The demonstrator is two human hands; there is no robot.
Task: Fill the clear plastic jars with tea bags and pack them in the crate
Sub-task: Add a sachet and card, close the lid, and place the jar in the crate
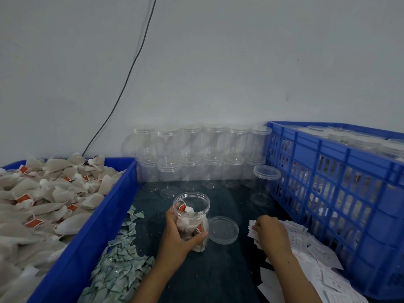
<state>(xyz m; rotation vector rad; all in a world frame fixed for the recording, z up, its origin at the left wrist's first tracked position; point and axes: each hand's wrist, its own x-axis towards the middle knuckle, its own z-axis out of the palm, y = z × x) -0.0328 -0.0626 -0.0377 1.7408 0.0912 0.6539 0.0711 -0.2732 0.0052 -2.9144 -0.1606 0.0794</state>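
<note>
Open clear jar: upright on the dark counter, partly filled with tea bags, gripped by your left hand. Its lid: flat, just beside it on the right. Loose tea bags: heaped in the blue bin at your left. Empty lidded jars: stacked two high against the wall. Blue crate: at your right, holding lidded jars.

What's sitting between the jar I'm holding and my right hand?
In the head view, a loose clear lid lies flat on the dark mat between the jar and your right hand.
</note>
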